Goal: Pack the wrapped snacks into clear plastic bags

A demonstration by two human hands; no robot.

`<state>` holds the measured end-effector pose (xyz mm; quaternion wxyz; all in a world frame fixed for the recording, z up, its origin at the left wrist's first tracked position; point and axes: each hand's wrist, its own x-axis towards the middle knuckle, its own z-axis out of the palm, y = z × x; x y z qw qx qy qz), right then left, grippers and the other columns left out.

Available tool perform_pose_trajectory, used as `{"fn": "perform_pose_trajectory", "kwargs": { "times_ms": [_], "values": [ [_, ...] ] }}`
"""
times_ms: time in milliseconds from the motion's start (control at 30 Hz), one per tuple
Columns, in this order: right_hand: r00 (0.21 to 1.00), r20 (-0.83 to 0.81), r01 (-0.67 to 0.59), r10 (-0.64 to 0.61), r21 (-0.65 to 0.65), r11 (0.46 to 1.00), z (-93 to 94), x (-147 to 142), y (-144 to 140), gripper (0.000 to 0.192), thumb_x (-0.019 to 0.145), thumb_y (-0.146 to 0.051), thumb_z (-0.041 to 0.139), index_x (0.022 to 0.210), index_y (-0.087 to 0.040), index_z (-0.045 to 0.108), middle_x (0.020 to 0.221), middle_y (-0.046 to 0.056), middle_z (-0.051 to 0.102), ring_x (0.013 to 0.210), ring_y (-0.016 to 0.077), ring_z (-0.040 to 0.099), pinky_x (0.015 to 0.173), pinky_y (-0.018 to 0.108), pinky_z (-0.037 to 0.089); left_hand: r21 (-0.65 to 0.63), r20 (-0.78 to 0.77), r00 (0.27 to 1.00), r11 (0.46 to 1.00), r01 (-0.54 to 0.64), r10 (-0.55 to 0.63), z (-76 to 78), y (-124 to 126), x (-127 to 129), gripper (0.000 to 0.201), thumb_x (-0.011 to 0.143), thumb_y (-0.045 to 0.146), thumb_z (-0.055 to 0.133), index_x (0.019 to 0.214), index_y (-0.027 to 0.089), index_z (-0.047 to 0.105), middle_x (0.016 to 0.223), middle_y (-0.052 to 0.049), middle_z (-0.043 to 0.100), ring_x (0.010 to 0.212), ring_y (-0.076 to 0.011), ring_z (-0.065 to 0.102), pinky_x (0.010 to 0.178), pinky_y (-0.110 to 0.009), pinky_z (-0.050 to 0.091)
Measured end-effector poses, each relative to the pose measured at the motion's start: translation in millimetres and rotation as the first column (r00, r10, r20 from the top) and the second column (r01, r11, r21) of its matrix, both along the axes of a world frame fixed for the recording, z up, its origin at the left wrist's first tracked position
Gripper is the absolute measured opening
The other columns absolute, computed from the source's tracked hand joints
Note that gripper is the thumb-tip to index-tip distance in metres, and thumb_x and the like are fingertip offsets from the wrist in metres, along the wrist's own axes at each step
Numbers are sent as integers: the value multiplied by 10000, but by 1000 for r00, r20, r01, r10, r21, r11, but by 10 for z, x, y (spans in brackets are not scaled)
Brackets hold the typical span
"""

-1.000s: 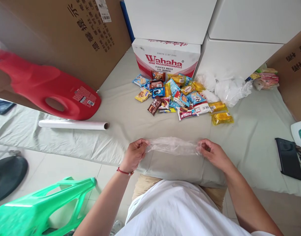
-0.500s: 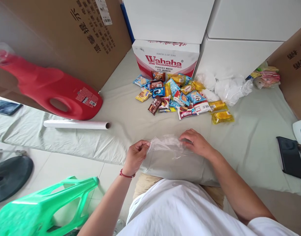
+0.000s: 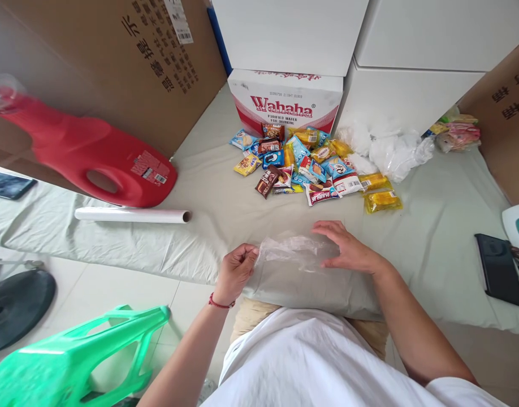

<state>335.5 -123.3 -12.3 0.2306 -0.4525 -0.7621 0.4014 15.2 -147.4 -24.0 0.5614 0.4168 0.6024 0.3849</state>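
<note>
My left hand (image 3: 237,270) pinches one end of a clear plastic bag (image 3: 290,249), thumb against the fingers. The bag stretches sideways, thin and crumpled, above the cloth near my lap. At its other end my right hand (image 3: 348,249) is open, thumb and fingers spread wide around the bag's edge; whether it touches the film I cannot tell. Beyond both hands lies a pile of wrapped snacks (image 3: 299,158) in blue, brown, red and yellow packets. Two yellow packets (image 3: 382,202) lie at the pile's right side.
A Wahaha carton (image 3: 287,104) stands behind the snacks, with crumpled clear bags (image 3: 399,152) to their right. On the left are a red detergent bottle (image 3: 102,152) and a white roll (image 3: 132,215). A black phone (image 3: 499,268) lies far right; a green stool (image 3: 85,350) stands below left.
My right hand has spread its fingers, the thumb dropping away from them. The bag has flattened slightly between the hands. My left hand keeps its pinch nearly in place.
</note>
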Motion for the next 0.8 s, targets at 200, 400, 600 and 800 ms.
{"fn": "perform_pose_trajectory", "kwargs": {
  "times_ms": [200, 400, 600, 800],
  "values": [
    [972, -129, 212, -197, 112, 971, -123, -189, 33, 181, 957, -409, 633, 1010, -262, 724, 1152, 86, 693, 1179, 276, 548, 1062, 496, 463, -4, -14, 997, 998, 70, -71, -16, -33, 30, 400, 794, 578, 723, 794, 182, 668, 499, 73, 362, 450, -74, 312, 438, -202, 234],
    [804, -402, 326, -438, -318, 890, -34, -262, 49, 369, 945, -605, 595, 874, -244, 615, 766, -1, 624, 586, 138, 541, 551, 280, 469, 148, -124, 931, 921, 360, -344, 42, -67, -160, 313, 787, 461, 785, 936, 186, 776, 821, -56, 622, 718, -151, 568, 646, -255, 463],
    [873, -356, 229, -335, -307, 924, 64, -307, -2, 351, 918, -596, 630, 877, -247, 639, 797, -3, 641, 590, 132, 552, 574, 273, 467, 135, 366, 745, 824, 550, -557, 181, 55, -190, 833, 814, 796, 593, 1398, 204, 634, 1434, -196, 603, 1384, -346, 525, 1156, -480, 397],
    [886, -319, 255, -337, -271, 928, 120, -322, -44, 350, 921, -590, 625, 859, -246, 635, 761, -9, 622, 610, 141, 549, 603, 274, 465, -10, 207, 855, 873, 488, -476, 274, 240, 159, 598, 711, 727, 760, 923, 168, 786, 1001, -120, 745, 976, -261, 675, 893, -340, 517]
  ]
}}
